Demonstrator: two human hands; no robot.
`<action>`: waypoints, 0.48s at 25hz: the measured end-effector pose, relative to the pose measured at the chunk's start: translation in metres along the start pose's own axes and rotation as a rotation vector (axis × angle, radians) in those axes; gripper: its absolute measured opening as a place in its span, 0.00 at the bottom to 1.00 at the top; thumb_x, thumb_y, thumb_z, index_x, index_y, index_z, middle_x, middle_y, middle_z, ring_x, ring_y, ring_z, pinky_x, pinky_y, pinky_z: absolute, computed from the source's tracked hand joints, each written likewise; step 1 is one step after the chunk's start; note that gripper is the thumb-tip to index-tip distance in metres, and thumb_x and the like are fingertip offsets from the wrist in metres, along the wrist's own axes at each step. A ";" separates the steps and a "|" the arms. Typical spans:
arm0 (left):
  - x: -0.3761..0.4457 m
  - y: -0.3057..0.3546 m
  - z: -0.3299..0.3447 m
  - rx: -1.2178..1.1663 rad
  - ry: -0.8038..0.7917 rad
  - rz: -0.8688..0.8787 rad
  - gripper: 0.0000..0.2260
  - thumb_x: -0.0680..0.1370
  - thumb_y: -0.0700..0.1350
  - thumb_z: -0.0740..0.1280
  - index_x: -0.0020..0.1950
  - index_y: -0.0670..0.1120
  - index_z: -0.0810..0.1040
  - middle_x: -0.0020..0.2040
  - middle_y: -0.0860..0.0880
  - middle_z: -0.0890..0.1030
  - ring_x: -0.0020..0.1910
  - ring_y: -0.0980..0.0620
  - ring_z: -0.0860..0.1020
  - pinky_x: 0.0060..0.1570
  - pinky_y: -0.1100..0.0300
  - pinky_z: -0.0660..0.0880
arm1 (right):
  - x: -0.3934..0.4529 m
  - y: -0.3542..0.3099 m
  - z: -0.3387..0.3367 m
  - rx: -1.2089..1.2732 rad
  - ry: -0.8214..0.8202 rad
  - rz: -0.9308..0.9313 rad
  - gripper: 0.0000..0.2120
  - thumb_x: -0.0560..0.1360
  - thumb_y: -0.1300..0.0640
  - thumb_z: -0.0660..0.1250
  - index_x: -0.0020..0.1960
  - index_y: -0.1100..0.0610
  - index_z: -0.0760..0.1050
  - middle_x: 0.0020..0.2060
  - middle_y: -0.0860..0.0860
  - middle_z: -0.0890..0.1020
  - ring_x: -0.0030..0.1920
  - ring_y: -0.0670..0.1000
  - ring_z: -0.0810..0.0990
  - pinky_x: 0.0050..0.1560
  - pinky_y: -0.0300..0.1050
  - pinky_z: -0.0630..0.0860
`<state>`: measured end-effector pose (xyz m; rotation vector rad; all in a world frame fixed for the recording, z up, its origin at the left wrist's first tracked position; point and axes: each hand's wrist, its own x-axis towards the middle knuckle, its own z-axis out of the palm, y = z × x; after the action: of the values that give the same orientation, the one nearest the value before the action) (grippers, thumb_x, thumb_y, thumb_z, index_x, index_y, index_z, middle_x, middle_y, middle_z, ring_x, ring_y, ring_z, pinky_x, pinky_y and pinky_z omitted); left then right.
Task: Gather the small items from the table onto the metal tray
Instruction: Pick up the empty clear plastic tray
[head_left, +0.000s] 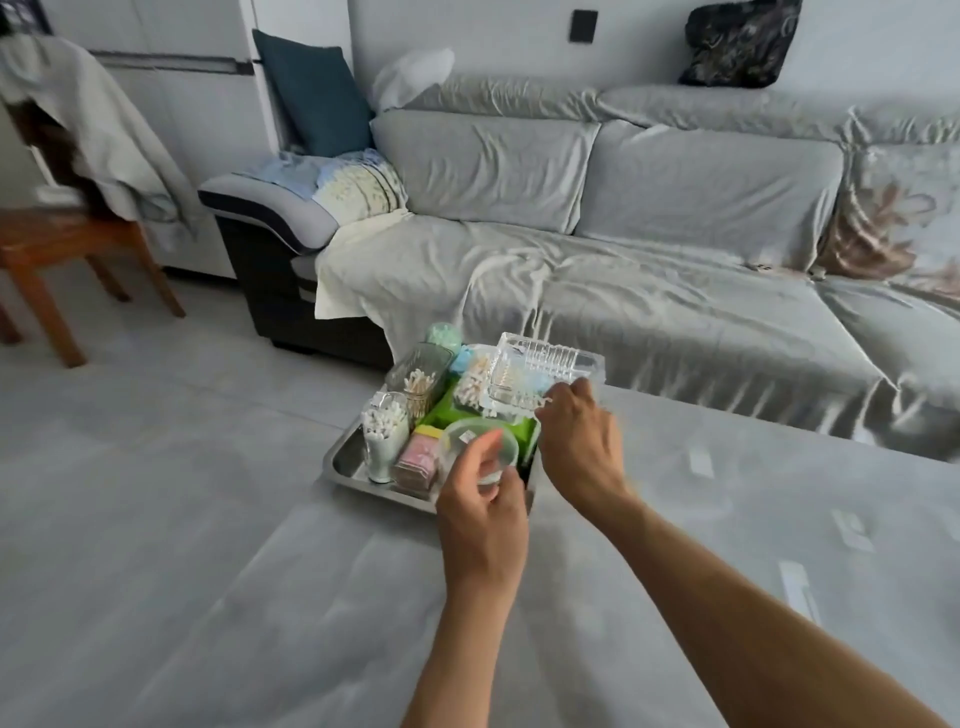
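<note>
We see the metal tray (345, 460) at the far edge of the grey desk (260, 597), crowded with small items. Our left hand (480, 512) sits over its near right corner, thumb and fingers curled around a small round clear container (480, 449), which it holds just above the tray. Just left of that hand stands a pink box (418, 460), and left again an upright clear jar of white cotton swabs (384, 434). Beyond these is a second jar of wooden-stemmed swabs (418, 389), with a green packet (457, 413) lying under the pile. Our right hand (579, 444) reaches in from the right, its fingers bent and pinching the near edge of a clear plastic box (543, 371) that rests tilted on top of the far items; loose cotton swabs (472, 387) show just left of that box. A pale green round object (444, 335) sits at the tray's far side. Past both hands stretches a grey covered sofa (649, 234) with a teal cushion (314, 98), and far to the left stands a wooden chair (62, 244) draped with cloth.
</note>
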<state>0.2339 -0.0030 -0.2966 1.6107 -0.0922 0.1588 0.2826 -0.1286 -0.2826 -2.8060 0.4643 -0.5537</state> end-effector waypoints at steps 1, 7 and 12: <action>0.002 0.003 -0.002 -0.004 0.005 0.010 0.15 0.77 0.35 0.65 0.59 0.48 0.80 0.55 0.55 0.82 0.53 0.59 0.79 0.45 0.80 0.70 | 0.006 -0.010 0.006 -0.027 -0.013 0.010 0.09 0.78 0.63 0.59 0.55 0.61 0.75 0.55 0.58 0.74 0.44 0.64 0.80 0.36 0.51 0.71; 0.026 0.003 -0.012 -0.061 0.070 -0.004 0.15 0.75 0.36 0.65 0.59 0.48 0.81 0.52 0.57 0.81 0.53 0.59 0.79 0.43 0.77 0.73 | 0.038 -0.042 0.038 -0.073 -0.025 0.058 0.10 0.80 0.61 0.61 0.59 0.62 0.74 0.57 0.59 0.74 0.48 0.64 0.81 0.38 0.49 0.68; 0.028 0.003 -0.012 -0.107 0.084 -0.007 0.15 0.75 0.36 0.66 0.59 0.47 0.82 0.50 0.63 0.79 0.52 0.58 0.80 0.51 0.62 0.78 | 0.041 -0.051 0.053 -0.056 -0.033 0.001 0.09 0.80 0.60 0.61 0.57 0.61 0.74 0.55 0.58 0.74 0.45 0.63 0.82 0.37 0.48 0.68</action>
<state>0.2604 0.0096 -0.2891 1.4958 -0.0295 0.2124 0.3535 -0.0871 -0.3013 -2.8633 0.4826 -0.5010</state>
